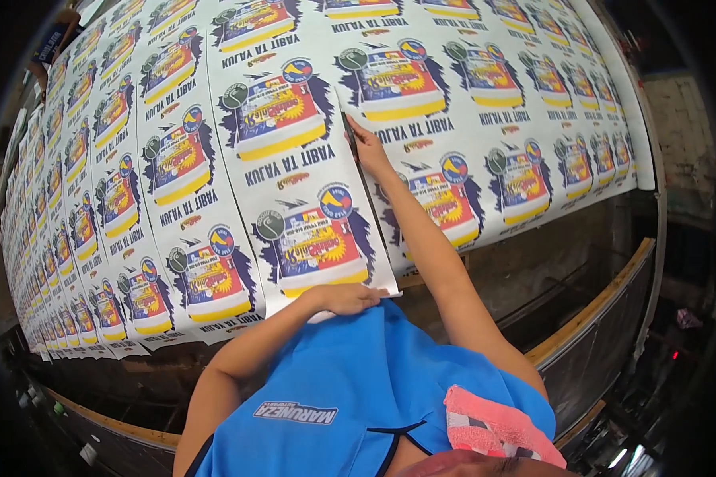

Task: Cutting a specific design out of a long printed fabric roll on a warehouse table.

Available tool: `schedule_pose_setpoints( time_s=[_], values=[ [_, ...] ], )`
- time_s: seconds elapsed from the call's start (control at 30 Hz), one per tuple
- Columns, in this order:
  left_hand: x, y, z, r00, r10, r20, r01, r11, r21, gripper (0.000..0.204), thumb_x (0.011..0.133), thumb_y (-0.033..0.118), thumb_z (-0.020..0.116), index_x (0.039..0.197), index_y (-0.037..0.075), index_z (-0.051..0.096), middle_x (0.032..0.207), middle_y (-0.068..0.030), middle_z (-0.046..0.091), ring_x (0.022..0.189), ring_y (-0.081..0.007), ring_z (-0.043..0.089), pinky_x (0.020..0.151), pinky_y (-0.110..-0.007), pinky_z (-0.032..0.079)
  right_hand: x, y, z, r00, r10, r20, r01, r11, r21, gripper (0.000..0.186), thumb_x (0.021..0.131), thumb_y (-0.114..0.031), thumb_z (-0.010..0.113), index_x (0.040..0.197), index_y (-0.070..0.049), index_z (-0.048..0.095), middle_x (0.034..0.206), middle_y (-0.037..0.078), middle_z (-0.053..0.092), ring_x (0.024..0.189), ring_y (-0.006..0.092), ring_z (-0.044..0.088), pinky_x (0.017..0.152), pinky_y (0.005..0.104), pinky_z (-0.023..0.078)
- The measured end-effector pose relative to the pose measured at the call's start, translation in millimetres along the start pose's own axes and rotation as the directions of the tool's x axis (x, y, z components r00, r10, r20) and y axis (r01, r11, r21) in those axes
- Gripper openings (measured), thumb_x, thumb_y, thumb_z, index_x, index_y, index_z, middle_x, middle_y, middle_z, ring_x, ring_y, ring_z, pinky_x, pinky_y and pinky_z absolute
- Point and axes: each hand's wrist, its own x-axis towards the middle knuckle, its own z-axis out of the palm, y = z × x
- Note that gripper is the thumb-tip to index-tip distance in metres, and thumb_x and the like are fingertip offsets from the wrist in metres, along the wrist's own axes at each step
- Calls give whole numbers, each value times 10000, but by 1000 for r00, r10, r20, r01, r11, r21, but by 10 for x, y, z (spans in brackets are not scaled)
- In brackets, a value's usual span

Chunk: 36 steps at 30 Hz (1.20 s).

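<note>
A wide white sheet [270, 171], printed with repeated colourful designs, spreads over the work surface. My right hand [366, 149] is closed around a slim dark cutting tool [350, 131]; its exact kind is hard to make out. The tool is at a long slit that runs from a little beyond my hand down to the sheet's near edge. On the left of the slit, my left hand [348, 299] grips the near edge of the sheet close to my body, fingers together pointing right. Its thumb is mostly hidden.
More slits or seams divide the sheet into strips on the left. A wooden rail [593, 306] runs below the surface at the right, with a dark gap behind it. At the far upper left, another person in a dark shirt [49, 44] stands beside the sheet.
</note>
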Motion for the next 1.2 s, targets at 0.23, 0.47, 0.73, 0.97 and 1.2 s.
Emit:
schedule_pose_setpoints(
  time_s=[0.23,0.47,0.73,0.97,1.2],
  values=[
    [74,-226,-535,978,-148,145,179,957,-230,553,1044,410,416,1429,19,480,1455,-182,501,1342,-323,469,1134,-377,334,1529,-220,92,998,-48,30,50,996,-70,450,1036,-80,418,1467,-187,489,807,-19,562,565,65,465,531,212,395],
    [5,-458,-782,974,-100,203,176,898,-404,618,1004,502,462,1397,29,530,1476,-165,455,1343,-301,450,1108,-380,352,3213,-598,314,989,-146,3,140,946,-293,414,1032,-118,431,1419,-196,553,842,-31,640,570,66,509,559,228,453],
    [115,-615,-749,962,-95,256,210,859,-467,582,1009,457,449,1402,35,529,1474,-174,464,1352,-317,449,1112,-390,355,4629,-1010,447,957,-287,-30,251,878,-408,330,1011,-282,537,1238,-85,674,584,12,544,453,104,465,427,272,372],
    [-3,-196,-761,978,-151,147,198,896,-398,614,1043,471,343,1323,-20,580,1380,-207,560,1304,-331,505,1083,-374,380,3254,-733,216,970,-230,74,241,949,-206,450,984,-210,601,1426,-149,537,742,-13,597,528,74,508,482,225,375],
    [187,-506,-139,980,173,-99,-195,934,-299,557,1070,393,299,1463,17,420,1511,-157,437,1397,-301,403,1179,-362,271,989,-642,-1066,982,-109,-156,103,994,-44,495,990,-171,605,1465,-116,476,783,6,595,529,60,481,464,199,346]
  ],
)
